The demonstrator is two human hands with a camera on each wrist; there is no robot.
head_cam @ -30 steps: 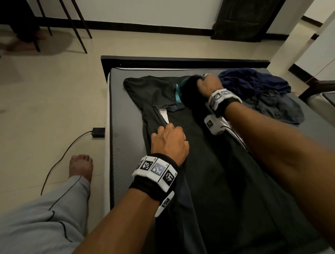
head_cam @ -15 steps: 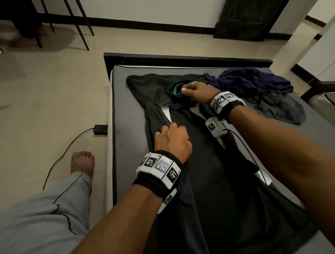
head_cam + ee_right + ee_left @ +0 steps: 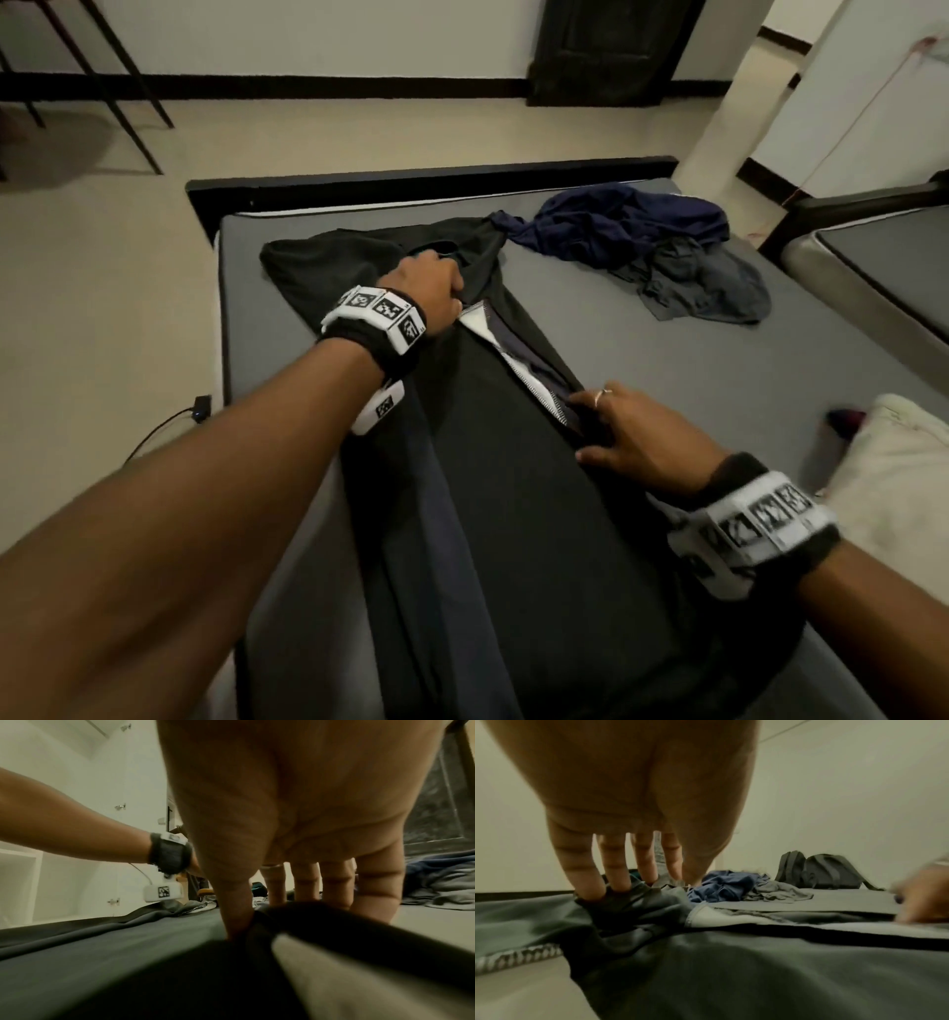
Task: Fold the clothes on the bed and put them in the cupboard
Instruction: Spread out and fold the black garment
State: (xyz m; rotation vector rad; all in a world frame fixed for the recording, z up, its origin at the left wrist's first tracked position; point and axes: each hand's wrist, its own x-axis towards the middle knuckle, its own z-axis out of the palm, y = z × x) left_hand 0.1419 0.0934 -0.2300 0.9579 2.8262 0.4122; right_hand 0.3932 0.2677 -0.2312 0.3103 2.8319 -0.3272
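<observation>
A long black garment (image 3: 513, 514) with a white-stitched seam lies lengthwise on the grey bed (image 3: 667, 370). My left hand (image 3: 431, 280) is at its far collar end, fingers curled down into bunched black fabric, as the left wrist view shows at the fingertips (image 3: 618, 882). My right hand (image 3: 606, 426) sits on the garment's right edge at mid length. In the right wrist view its thumb (image 3: 236, 919) and fingers pinch a dark fold of the garment (image 3: 334, 923). A crumpled navy cloth (image 3: 626, 221) and a grey cloth (image 3: 703, 282) lie at the bed's far right.
A pale pillow (image 3: 893, 478) lies at the bed's right side, and a second bed (image 3: 883, 267) stands further right. A dark backpack (image 3: 829, 872) rests beyond the clothes pile. A white cupboard (image 3: 64, 872) with open shelves stands to the left. A charger and cable (image 3: 200, 408) lie on the floor.
My left hand has moved from the garment's middle up to the collar end. My right hand has left the collar and come down to the right edge at mid length.
</observation>
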